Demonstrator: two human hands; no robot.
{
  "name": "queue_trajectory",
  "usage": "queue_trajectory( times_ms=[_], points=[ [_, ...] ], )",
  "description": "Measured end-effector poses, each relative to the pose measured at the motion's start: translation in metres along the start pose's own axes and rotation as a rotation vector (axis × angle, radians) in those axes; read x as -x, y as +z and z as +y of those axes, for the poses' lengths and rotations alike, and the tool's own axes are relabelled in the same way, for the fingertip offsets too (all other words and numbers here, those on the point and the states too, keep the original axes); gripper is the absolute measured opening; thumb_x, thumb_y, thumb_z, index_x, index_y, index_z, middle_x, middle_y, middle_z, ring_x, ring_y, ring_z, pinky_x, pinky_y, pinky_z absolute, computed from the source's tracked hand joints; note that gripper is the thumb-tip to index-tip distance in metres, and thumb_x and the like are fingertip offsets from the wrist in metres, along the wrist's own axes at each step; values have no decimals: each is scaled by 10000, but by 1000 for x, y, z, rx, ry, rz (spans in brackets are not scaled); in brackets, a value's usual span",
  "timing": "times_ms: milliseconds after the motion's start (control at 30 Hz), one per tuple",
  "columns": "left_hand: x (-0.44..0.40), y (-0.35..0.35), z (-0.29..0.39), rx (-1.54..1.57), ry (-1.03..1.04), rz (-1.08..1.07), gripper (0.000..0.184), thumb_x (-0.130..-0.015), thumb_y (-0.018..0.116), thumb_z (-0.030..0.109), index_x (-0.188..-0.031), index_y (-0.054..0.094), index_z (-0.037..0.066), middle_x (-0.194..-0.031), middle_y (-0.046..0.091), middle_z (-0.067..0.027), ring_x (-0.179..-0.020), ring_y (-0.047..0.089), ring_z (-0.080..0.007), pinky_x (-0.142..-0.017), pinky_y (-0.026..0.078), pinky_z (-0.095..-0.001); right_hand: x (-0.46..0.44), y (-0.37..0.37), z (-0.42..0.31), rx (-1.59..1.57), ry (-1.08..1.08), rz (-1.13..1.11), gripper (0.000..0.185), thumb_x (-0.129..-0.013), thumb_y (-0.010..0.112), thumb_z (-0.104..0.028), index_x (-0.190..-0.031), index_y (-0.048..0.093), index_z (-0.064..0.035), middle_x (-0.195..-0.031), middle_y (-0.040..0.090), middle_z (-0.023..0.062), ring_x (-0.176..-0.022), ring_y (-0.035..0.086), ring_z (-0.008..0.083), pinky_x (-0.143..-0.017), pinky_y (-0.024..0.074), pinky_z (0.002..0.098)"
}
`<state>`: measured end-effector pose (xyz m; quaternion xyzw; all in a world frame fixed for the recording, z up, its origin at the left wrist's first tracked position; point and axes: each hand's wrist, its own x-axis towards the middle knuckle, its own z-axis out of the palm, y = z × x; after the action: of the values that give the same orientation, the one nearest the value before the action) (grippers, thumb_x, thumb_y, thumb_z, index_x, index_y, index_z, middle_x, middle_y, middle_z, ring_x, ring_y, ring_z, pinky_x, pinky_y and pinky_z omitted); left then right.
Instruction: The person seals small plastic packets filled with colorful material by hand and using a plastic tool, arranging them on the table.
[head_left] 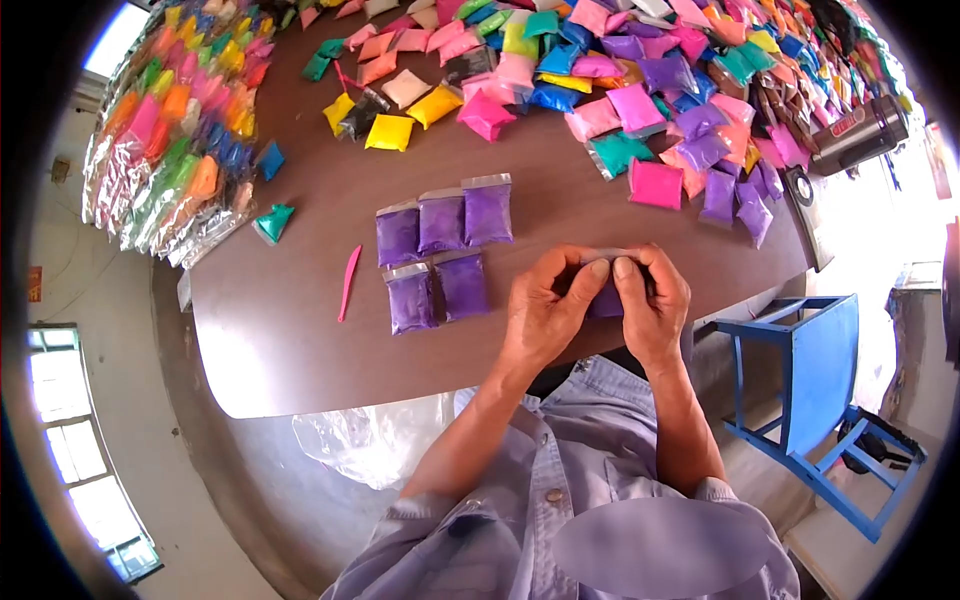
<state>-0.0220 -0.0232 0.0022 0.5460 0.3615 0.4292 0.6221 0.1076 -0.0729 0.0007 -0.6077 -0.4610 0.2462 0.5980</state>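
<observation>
Near the table's front edge, my left hand (552, 303) and my right hand (652, 298) pinch the top edge of a small purple packet (604, 303) between thumbs and fingers. Most of that packet is hidden behind the hands. To their left lie several filled purple packets with clear top strips: three in a back row, with one packet (487, 212) at its right end, and two in front, including a packet (461, 285) close to my left hand. A slim pink plastic tool (349, 284) rests on the table further left.
Loose packets of many colours, such as a yellow packet (388, 133), heap along the far side of the brown table (290, 340). Bundled bags (175, 150) stand at left. A metal flask (860, 135) lies at right, above a blue stool (820, 380).
</observation>
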Motion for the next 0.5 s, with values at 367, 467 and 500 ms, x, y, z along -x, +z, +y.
queue_trajectory(
  times_ms=[367,467,500],
  points=[
    [0,-7,1,-289,35,-47,202,-996,679,178,-998,685,-24,-754,639,-13,-716,511,-64,-621,463,-269,-3,0,-5,-88,29,0,116,-969,647,-84,-1020,666,18,-843,626,55,-752,571,130,-692,471,272],
    [-1,-4,3,-219,31,-52,204,-991,686,180,-981,685,-24,-763,649,-14,-720,524,-67,-622,467,-269,-3,-3,-1,-15,4,-4,118,-974,642,-87,-1030,665,14,-834,617,48,-745,565,123,-685,472,273],
    [-1,-1,6,-221,30,-58,204,-991,686,180,-981,685,-24,-763,649,-14,-720,524,-67,-622,467,-269,-3,-3,0,-16,7,2,118,-974,642,-87,-1030,665,14,-834,617,48,-745,565,123,-685,472,273]
  ],
)
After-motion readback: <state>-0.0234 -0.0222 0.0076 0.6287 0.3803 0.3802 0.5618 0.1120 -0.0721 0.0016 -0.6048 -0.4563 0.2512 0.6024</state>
